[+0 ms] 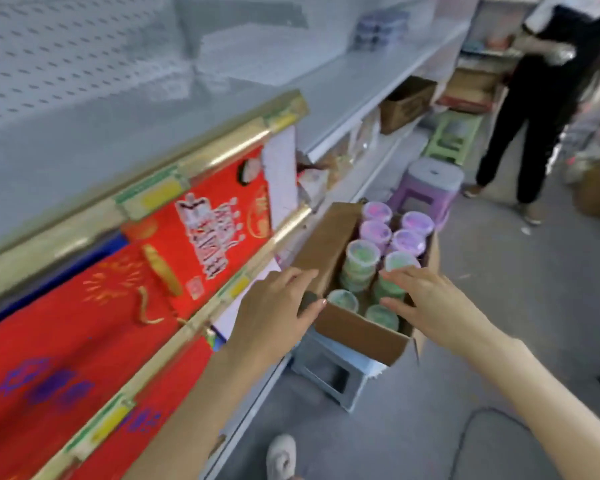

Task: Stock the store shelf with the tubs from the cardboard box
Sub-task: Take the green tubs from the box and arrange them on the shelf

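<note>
An open cardboard box [361, 332] stands on a grey-blue stool [329, 372] beside the shelving. Stacked clear tubs fill it: green ones [362, 258] at the near end, purple ones [409, 242] at the far end. My left hand [278, 306] rests on the box's left flap with its fingers stretched out. My right hand [430, 299] reaches into the box from the right, fingers above and thumb below a green tub stack [387, 289]. The picture is blurred. The grey store shelf [343, 81] above is mostly bare.
Red gift boxes [201, 237] fill the lower shelves at left. A purple stool [430, 188] and a green stool [454, 133] stand in the aisle beyond the box. Another person in black [541, 98] stands at far right. A cable [465, 431] lies on the floor.
</note>
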`<action>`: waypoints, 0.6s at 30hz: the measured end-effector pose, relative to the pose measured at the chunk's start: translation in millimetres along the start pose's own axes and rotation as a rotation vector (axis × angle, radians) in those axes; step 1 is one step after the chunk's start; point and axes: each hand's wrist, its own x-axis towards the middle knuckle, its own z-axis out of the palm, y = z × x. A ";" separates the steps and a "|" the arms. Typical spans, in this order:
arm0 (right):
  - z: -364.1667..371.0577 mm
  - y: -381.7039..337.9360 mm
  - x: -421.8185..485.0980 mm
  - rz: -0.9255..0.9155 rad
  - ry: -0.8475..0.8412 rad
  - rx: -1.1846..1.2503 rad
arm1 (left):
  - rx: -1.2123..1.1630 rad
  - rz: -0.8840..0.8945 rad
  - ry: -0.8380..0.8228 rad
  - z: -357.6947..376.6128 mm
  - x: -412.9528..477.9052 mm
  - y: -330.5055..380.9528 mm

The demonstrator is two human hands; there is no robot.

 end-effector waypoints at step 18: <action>233.2 183.1 137.7 0.660 -0.318 0.507 | -0.227 -0.195 -0.549 295.5 191.4 -64.4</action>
